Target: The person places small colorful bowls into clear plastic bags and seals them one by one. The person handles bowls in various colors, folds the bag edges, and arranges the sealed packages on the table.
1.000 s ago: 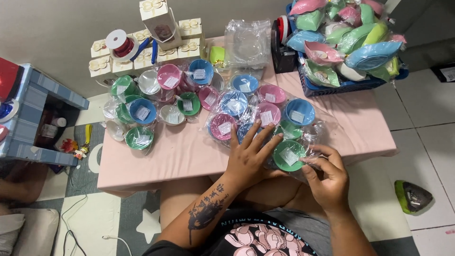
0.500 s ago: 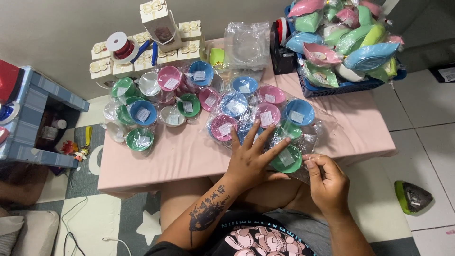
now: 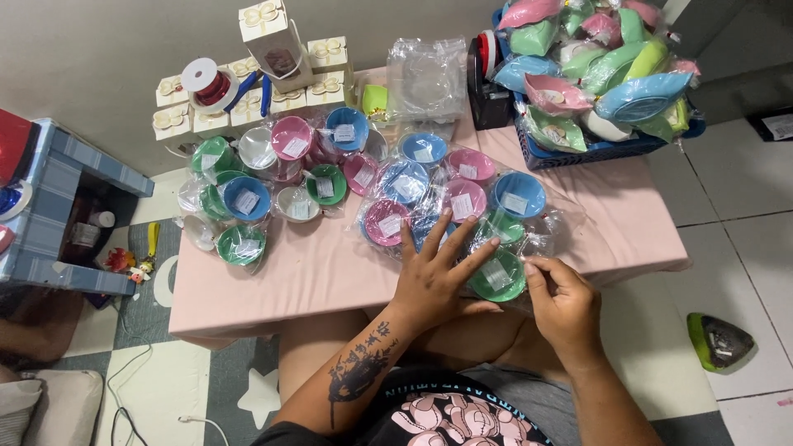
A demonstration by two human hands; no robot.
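At lower centre, the left hand (image 3: 434, 277) lay flat, fingers spread, on crinkly clear wrap; the right hand (image 3: 562, 299) pinched the wrap beside a round green bowl (image 3: 498, 277). Beyond, glossy wrapped bowls (image 3: 285, 169) crowded the pink table (image 3: 306, 272).

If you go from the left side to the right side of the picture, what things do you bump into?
Blue plaid stool → red ribbon spool → white gift boxes → left hand pressing wrapped bowls → green wrapped bowl → right hand → blue basket of wrapped dishes → green iron on the floor.
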